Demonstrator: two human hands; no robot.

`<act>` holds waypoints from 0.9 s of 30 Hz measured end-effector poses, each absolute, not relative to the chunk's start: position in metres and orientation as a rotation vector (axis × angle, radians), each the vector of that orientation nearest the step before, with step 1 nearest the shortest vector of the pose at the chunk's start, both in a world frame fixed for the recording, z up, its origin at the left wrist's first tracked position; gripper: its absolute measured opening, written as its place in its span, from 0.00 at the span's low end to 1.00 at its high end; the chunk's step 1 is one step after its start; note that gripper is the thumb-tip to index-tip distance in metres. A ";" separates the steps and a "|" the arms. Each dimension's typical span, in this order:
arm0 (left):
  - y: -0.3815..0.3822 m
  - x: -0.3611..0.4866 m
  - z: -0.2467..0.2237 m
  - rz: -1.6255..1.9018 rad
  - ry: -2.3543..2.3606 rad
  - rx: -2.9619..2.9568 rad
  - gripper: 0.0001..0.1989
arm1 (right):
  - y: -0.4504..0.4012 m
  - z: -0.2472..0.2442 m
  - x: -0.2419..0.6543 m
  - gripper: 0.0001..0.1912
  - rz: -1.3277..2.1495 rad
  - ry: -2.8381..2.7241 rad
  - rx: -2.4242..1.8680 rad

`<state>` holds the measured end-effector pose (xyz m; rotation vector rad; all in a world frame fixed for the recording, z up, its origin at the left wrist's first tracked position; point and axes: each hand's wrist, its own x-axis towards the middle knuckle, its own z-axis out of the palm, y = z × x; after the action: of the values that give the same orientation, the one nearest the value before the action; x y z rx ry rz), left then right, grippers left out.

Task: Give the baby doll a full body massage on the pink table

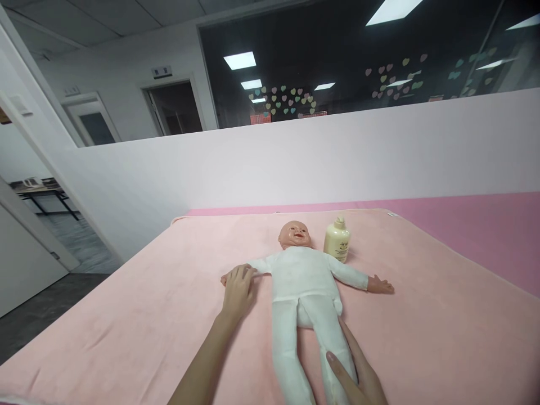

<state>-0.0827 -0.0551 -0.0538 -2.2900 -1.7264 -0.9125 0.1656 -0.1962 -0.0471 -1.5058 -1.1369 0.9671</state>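
Note:
A baby doll (pixel 306 275) with a white cloth body lies on its back, arms spread, head toward the wall. My left hand (pixel 239 287) rests on the doll's arm at the left, its fingers bent over the forearm near the wrist. At the lower right, my right hand (pixel 356 368) touches the doll's leg, thumb on top and fingers along the outer side, spread apart from the thumb. A pale yellow bottle (pixel 337 241) stands upright beside the doll's head, just behind the shoulder on the right.
A pink blanket (pixel 147 304) lies under the doll, over a darker pink surface (pixel 476 225). Behind it runs a low white wall (pixel 295 163) with glass above. A door (pixel 29 253) and a far table (pixel 42 191) are at the left.

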 end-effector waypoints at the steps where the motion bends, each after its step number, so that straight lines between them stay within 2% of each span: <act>1: -0.057 -0.078 -0.053 -0.905 -1.729 -2.325 0.15 | -0.196 -0.048 0.166 0.37 0.963 -1.139 -1.514; 7: -0.060 -0.060 -0.058 -0.868 -1.674 -2.542 0.13 | -0.194 -0.051 0.172 0.38 0.975 -1.181 -1.517; 13: -0.055 -0.065 -0.065 -0.993 -1.670 -2.558 0.13 | -0.194 -0.047 0.172 0.38 0.989 -1.162 -1.447; 21: -0.053 -0.067 -0.077 -1.052 -1.752 -2.494 0.17 | -0.200 -0.040 0.170 0.33 0.959 -1.129 -1.347; 27: -0.051 -0.067 -0.077 -0.914 -1.870 -2.398 0.16 | -0.196 -0.055 0.182 0.30 0.885 -0.984 -1.281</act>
<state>-0.0669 -0.0507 -0.0766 -2.3982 -1.8704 -0.9144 0.1825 -0.1960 -0.0550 -1.2809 -0.9844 0.8854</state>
